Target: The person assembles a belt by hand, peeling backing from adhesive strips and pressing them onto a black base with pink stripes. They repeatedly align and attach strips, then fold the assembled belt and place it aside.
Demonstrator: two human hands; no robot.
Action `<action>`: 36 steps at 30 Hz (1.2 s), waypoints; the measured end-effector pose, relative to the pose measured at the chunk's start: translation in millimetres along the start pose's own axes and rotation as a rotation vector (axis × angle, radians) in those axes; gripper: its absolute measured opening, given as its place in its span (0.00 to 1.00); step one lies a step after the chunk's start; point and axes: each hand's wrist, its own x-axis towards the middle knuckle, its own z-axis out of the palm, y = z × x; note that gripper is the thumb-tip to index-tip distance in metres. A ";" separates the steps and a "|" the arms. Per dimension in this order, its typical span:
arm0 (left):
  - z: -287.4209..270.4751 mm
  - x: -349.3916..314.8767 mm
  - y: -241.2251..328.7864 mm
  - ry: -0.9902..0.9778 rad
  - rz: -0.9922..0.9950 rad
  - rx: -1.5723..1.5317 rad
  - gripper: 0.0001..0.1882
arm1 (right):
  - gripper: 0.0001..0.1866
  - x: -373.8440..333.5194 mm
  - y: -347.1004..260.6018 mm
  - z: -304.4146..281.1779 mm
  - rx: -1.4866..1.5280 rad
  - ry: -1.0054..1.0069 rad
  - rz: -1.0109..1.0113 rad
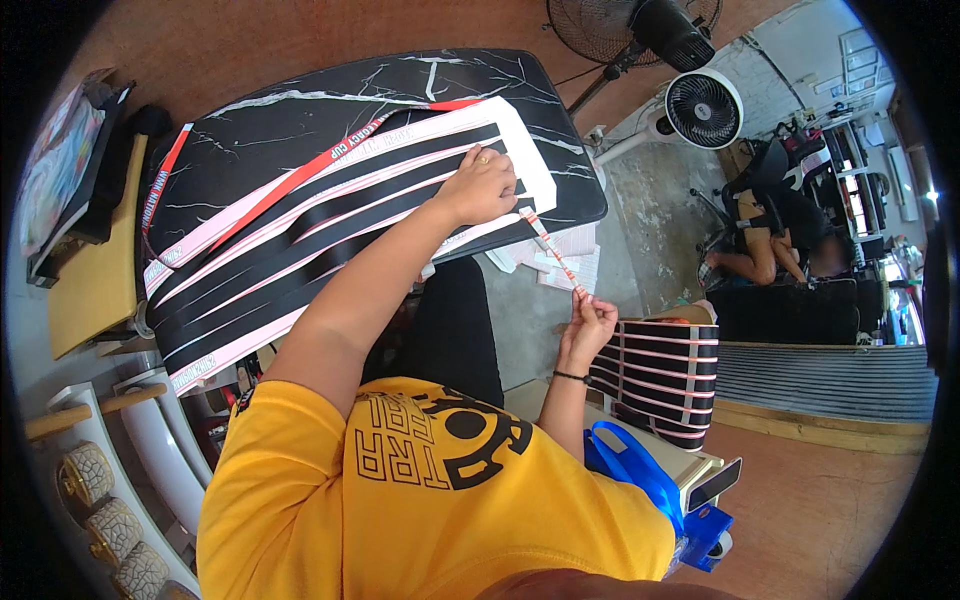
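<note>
Where the black-striped white sheet (300, 235) lies: marbled black worktop (470, 75), near its right edge; tugging could skew it.
Left hand (480, 188): on it; grip's hold unclear.
Narrow orange-and-white strip (552, 250): overhanging that edge; hard pulling could tear it.
Right hand (588, 325): grip pinching its lower end.

Floored in grey concrete (635, 225) right of centre, brownish flooring (830, 490) at lower right. Backed by a whitish wall (765, 85), upper right. Furnished with a black marbled table (270, 130), upper left, and wooden desk (95, 290), far left. Brightest near the right edge.
</note>
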 end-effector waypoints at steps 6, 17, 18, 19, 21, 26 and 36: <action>4.3 1.7 -2.2 -0.046 -0.010 0.071 0.08 | 0.12 -15.9 0.3 8.5 -0.073 -0.045 -0.318; -3.5 -0.6 0.1 -0.058 0.033 0.031 0.17 | 0.09 -1.8 -4.4 -7.6 -0.133 -0.088 -0.352; -6.9 -2.3 3.3 -0.019 0.025 -0.046 0.19 | 0.09 -1.2 -3.1 -6.9 -0.090 -0.096 -0.316; -11.2 -3.4 5.1 -0.016 0.083 -0.042 0.19 | 0.09 -0.1 -2.0 -5.4 -0.091 -0.061 -0.307; -17.5 -7.0 6.9 0.002 0.206 -0.021 0.20 | 0.09 1.1 1.0 -2.6 -0.039 -0.008 -0.264; -12.0 -6.7 4.3 0.001 0.290 -0.071 0.16 | 0.08 5.4 3.6 -6.5 -0.053 0.070 -0.209; 3.3 1.8 -10.6 -0.039 0.136 -0.148 0.11 | 0.11 3.1 25.6 -11.2 0.011 0.075 -0.149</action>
